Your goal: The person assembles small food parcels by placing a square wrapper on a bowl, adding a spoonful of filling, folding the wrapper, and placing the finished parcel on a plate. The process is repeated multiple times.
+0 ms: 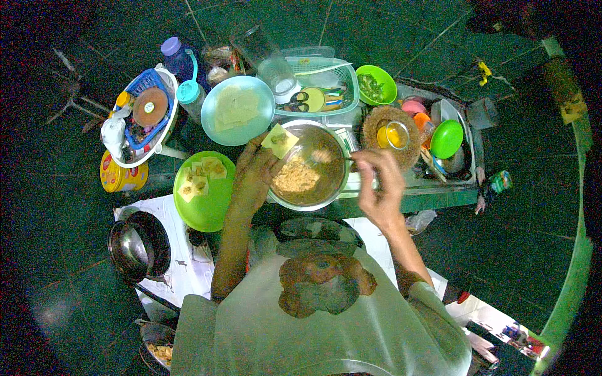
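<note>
My left hand [254,169] is closed on the edge of a pale square dumpling wrapper [280,141] with a small dab of filling on it. The wrapper is held over the left rim of a steel mixing bowl [326,199]. Crumbly tan filling [296,175] lies in the bowl. My right hand [381,185], a little blurred, pinches the handle of a thin metal utensil [332,157] reaching into the bowl; whether spoon or fork I cannot tell. Left of my left arm, a green plate [204,213] carries several filled wrappers [200,178]. Plain wrappers [237,106] lie on a light blue plate [216,131].
A glass bowl of egg [393,135] stands on a round brown mat [376,116] to the right. Behind are a utensil basket [351,103] and a green bowl of chopped greens [376,85]. A lidded tumbler [189,100] and dark pan [135,247] are left.
</note>
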Available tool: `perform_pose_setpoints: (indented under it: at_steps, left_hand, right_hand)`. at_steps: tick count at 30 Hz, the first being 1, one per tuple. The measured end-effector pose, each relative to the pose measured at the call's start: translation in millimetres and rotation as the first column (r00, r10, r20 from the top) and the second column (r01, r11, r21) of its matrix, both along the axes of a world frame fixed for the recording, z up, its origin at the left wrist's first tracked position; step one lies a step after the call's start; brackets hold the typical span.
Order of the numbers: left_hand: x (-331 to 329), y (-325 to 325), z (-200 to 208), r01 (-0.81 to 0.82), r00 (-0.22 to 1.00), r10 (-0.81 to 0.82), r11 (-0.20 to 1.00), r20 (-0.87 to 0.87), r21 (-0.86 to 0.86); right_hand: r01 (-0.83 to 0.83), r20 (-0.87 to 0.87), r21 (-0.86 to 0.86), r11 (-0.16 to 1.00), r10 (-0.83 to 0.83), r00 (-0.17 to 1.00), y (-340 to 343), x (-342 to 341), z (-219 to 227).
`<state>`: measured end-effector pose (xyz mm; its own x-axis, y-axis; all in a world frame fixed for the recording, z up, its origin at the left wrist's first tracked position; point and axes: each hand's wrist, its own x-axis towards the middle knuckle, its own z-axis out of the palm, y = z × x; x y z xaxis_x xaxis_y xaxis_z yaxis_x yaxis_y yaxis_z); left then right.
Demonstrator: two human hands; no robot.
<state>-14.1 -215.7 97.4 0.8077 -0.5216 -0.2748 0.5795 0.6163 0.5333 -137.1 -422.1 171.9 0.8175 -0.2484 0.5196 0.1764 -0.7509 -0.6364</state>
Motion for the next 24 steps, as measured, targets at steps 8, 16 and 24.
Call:
perform_pose_setpoints:
  at_steps: [8, 16, 24]
  left_hand:
    - [2.5, 0.3, -14.8, 0.036, 0.992, -0.053, 0.988, 0.117, 0.147]
    - [-4.9, -12.0, 5.2, 0.144, 0.979, -0.178, 0.953, 0.105, 0.267]
    - [-15.1, -23.6, 62.4, 0.203, 0.93, -0.328, 0.834, 0.167, 0.514]
  right_hand:
    - [-0.444, -0.343, -0.096, 0.891, 0.389, 0.855, 8.0, -22.6, -96.8]
    - [-0.171, -0.368, 0.393, 0.904, 0.325, 0.871, -8.5, 1.4, -38.8]
    - [-0.117, -0.135, 0.525, 0.843, 0.218, 0.967, -4.5, 16.6, -32.3]
